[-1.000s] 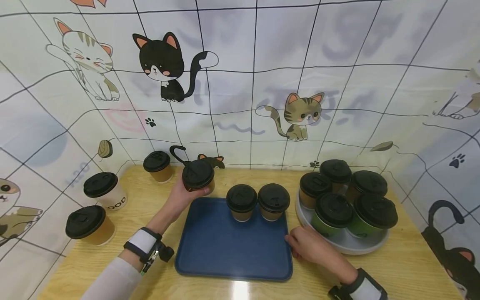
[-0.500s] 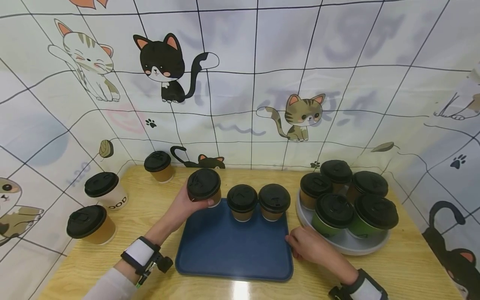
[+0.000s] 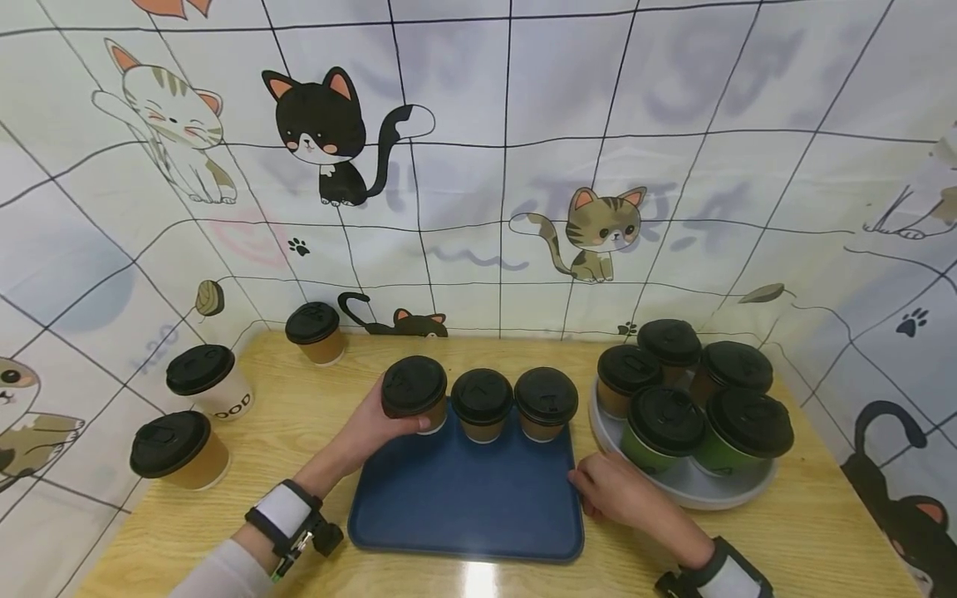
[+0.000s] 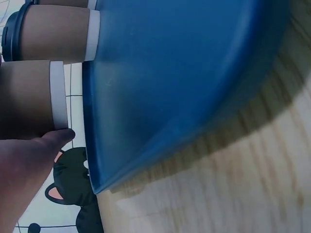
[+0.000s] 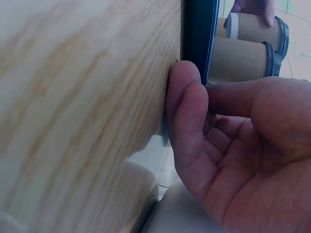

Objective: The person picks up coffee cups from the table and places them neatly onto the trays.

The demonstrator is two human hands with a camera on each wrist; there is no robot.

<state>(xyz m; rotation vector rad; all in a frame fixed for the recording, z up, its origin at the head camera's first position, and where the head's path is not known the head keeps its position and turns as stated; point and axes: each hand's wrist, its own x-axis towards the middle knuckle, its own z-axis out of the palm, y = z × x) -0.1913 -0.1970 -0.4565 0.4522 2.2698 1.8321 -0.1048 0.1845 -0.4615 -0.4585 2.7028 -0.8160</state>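
In the head view my left hand (image 3: 376,425) grips a brown paper coffee cup (image 3: 434,418) with a black lid, thumb along its near side. The cup hangs over the back left corner of the blue tray (image 3: 463,507). A small gap shows between cup base and tray in the left wrist view. Right of it, two similar lidded cups, a middle cup (image 3: 482,430) and a right cup (image 3: 542,429), stand side by side along the tray's back. My right hand (image 3: 616,490) pinches the tray's right rim, its fingers curled in the right wrist view.
A round grey plate (image 3: 748,496) with several lidded brown and green cups stands right of the tray. At left are a white cup (image 3: 228,399), a brown cup (image 3: 202,461) and a small cup (image 3: 324,347). A cat-print cloth (image 3: 463,183) backs the table.
My left hand has carried its cup right and toward me, from behind the tray's back left corner to beside the middle cup, lowering it. The right hand stays at the rim.
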